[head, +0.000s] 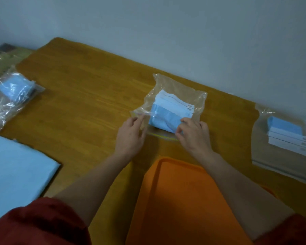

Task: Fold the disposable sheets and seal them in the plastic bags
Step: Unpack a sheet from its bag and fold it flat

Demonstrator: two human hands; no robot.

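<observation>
Plastic bag (pixel 184 89) lies just beyond orange tray (pixel 175 200), mouth crosswise; left hand (pixel 129 137) and right hand (pixel 194 135) pinch its ends.

honey-brown wooden table (pixel 88 96) pushed up against a plain grey wall (pixel 166 23). an orange tray (pixel 180 200) with a raised rim sits on the near edge. far left past the table there's a dull olive surface (pixel 9 57), too blurry to make out.
</observation>
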